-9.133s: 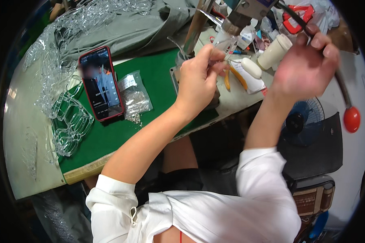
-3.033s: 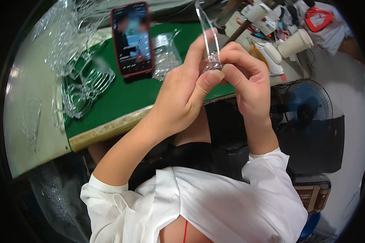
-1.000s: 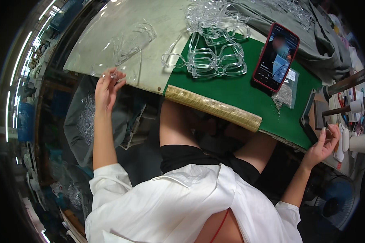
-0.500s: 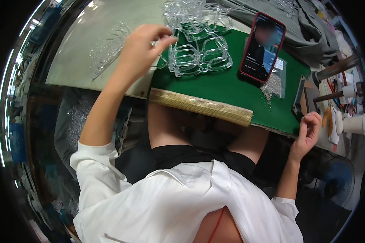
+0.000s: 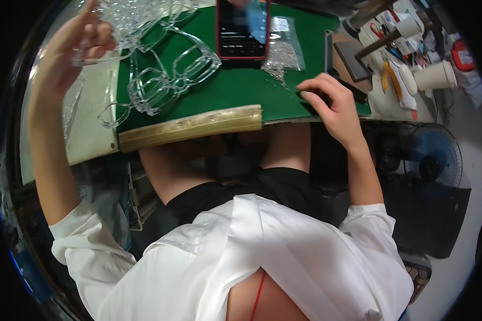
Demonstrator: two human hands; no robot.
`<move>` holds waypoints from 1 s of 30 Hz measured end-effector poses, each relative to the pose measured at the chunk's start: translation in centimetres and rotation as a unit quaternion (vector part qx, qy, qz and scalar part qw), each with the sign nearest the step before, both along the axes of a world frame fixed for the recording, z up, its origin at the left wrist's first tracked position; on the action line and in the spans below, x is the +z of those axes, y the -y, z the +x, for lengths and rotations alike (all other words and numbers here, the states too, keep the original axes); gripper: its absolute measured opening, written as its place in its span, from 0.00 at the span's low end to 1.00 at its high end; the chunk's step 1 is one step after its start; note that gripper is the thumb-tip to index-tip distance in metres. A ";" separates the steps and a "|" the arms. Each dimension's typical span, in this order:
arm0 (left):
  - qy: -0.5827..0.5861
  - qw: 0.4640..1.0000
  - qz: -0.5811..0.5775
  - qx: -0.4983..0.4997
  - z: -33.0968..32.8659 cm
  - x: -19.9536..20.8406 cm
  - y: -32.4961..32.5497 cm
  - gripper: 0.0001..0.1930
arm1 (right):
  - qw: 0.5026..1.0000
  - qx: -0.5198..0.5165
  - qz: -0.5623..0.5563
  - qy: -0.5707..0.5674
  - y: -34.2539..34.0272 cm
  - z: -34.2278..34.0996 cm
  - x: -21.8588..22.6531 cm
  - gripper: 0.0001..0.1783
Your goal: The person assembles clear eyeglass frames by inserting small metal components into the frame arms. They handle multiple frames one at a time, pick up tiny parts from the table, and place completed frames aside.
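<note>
My left hand is raised at the upper left and its fingers pinch a clear plastic eyeglass frame lifted from a pile of clear frames lying on the green mat. My right hand rests at the mat's right front edge, fingers curled and slightly apart, fingertips on the mat with nothing held. It lies just below a small clear bag of tiny metal parts. A phone in a red case lies on the mat between the two hands.
A tan padded strip runs along the mat's front edge. At the right stand paper cups, pliers and other tools. A blue fan sits low on the right. A pale table surface lies left of the mat.
My left hand reached over the frame pile and lifted one clear frame. My right hand rose from beside the table onto the mat's right edge. The view shifted right.
</note>
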State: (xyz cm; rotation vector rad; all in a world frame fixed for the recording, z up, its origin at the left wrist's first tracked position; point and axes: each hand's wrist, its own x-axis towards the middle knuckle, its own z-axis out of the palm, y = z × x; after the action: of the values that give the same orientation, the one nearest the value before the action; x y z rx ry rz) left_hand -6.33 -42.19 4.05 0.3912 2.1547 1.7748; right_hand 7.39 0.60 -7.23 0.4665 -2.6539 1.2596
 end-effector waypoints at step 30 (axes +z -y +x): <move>-0.062 0.924 0.356 -0.127 12.5 -4.4 -15.3 0.25 | 0.996 0.047 0.080 -0.003 0.2 -1.0 -0.4 0.05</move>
State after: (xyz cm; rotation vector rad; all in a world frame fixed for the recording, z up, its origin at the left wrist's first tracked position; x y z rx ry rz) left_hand 6.21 -26.92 -0.32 0.9223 1.3586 2.3619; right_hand 6.40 0.40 -7.59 0.6243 -2.7702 1.0698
